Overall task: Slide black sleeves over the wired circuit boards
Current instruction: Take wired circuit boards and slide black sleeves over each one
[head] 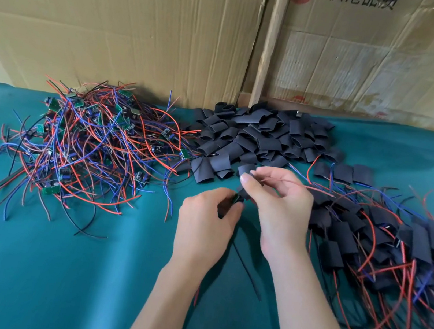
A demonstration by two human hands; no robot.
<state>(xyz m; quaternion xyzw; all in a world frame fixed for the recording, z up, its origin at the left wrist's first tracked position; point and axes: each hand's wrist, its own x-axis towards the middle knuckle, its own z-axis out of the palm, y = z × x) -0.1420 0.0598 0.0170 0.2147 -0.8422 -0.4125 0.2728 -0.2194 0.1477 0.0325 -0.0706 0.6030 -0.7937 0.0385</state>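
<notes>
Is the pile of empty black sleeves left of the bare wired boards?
No, the pile of empty black sleeves lies right of the tangled pile of bare wired boards.

Both bare forearms reach in from the lower edge, converging above the green cloth. The left hand lies knuckles up, fingers curled into a pinch at its tips. The right hand sits just beside it and higher, thumb and forefinger pinched together, remaining fingers loosely bent.

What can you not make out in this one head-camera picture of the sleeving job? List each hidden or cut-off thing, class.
- Board in the left hand: head view, fingers cover it.
- Sleeve in the right hand: mostly hidden by fingers.
- Sleeved pile: cut off by right edge.
</notes>
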